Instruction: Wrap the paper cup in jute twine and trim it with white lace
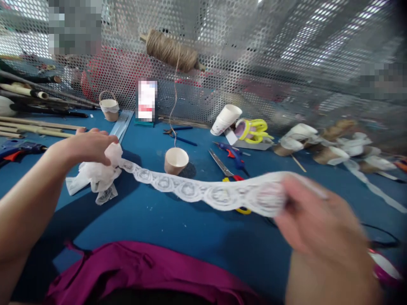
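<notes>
the white lace strip (pixel 190 190) is hanging above the blue table (pixel 190 237), looking light, limp and easily snagged, likely best pinched flat at its end, where the right hand (pixel 324 216) is gripping it. the left hand (pixel 92 146) is reaching over the bunched lace (pixel 95 173), its grip impossible to tell, while a paper cup (pixel 171 164) is standing just beyond.

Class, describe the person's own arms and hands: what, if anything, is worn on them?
The left hand and right hand wear no gloves, and neither visible forearm has a sleeve. No watch or bracelet shows at the left wrist; the right hand is too blurred to judge small details.
</notes>
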Demonstrator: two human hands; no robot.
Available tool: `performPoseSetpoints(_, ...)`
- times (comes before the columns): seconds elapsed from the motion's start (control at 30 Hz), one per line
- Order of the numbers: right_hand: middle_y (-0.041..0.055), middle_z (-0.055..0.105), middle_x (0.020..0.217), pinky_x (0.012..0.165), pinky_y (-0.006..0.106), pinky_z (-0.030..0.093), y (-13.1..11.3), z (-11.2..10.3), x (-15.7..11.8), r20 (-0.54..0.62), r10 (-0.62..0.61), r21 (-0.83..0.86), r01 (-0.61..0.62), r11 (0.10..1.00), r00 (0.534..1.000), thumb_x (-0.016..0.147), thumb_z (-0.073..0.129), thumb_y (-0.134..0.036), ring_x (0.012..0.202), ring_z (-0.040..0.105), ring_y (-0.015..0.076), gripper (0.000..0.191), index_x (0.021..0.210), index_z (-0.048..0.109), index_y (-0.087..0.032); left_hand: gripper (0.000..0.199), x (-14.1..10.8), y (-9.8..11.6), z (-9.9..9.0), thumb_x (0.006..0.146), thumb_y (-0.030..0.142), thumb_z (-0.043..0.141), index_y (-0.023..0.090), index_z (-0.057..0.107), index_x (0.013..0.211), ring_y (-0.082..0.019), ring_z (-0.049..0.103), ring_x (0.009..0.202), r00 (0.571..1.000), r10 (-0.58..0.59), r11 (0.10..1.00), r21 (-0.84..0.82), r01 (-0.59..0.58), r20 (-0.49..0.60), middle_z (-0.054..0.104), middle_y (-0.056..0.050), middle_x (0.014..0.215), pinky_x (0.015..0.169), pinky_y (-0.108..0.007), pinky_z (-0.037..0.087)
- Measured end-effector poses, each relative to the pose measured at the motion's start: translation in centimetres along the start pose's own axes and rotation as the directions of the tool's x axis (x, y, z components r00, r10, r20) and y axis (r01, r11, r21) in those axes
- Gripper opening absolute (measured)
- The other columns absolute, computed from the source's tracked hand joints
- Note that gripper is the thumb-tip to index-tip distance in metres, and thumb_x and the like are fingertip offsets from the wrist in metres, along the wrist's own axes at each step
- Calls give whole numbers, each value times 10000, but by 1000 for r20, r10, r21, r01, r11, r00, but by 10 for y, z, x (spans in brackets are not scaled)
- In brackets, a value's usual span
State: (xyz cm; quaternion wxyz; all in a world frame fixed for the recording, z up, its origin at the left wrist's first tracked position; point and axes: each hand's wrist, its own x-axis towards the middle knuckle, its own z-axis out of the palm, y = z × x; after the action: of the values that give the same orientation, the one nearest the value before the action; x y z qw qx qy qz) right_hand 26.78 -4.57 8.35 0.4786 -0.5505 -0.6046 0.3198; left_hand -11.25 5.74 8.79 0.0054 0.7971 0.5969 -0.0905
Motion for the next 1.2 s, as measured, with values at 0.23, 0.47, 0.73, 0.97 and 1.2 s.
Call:
performPoseSetpoints(0.23, 13, 662, 687, 565, 253, 471, -36, 59, 0, 444, 0, 84, -42, 996, 896, 875, 501, -398, 620, 592, 144, 277, 752, 671, -218, 605, -29, 79, -8, 744, 400, 648, 218, 427, 1277, -223, 527, 1125, 836, 503, 523, -693, -496, -219, 547, -82, 1273, 904, -311, 428)
performPoseSetpoints(0.47, 11, 600, 620, 518, 235, 454, -35, 63, 13, 492, 67, -47, -51, 998, 868, 824, 540, -362, 557, 549, 122, 232, 712, 632, -180, 215, -24, 111, 11, 785, 329, 574, 134, 546, 699, -71, 444, 508, 831, 534, 94, -966, -241, -156, 511, 37, 577, 469, -186, 360)
performPoseSetpoints(0.73, 4, 615, 632, 528, 246, 465, 21, 85, 30, 318, 167, -155, -123, 980, 933, 776, 560, -272, 560, 576, 124, 114, 806, 574, -162, 223, 2, 93, 28, 757, 347, 572, 140, 550, 679, -71, 413, 536, 909, 393, 443, -839, -317, -136, 501, 38, 584, 482, -177, 321)
performPoseSetpoints(0.97, 27, 598, 695, 616, 294, 418, 30, 89, 41, 280, -1, -307, 90, 947, 960, 827, 507, -303, 650, 546, 164, 225, 678, 616, -175, 271, 18, 82, 41, 832, 365, 495, 158, 623, 712, -82, 441, 511, 906, 382, 702, -581, -412, -182, 556, 22, 554, 483, -183, 314)
performPoseSetpoints(1.2, 19, 571, 708, 578, 275, 396, 39, 91, 49, 224, -98, -360, 175, 916, 970, 779, 553, -227, 602, 503, 145, 93, 763, 634, -184, 254, 27, 80, 46, 842, 340, 494, 160, 645, 745, -99, 508, 536, 883, 369, 758, -456, -466, -288, 632, -15, 620, 524, -201, 345)
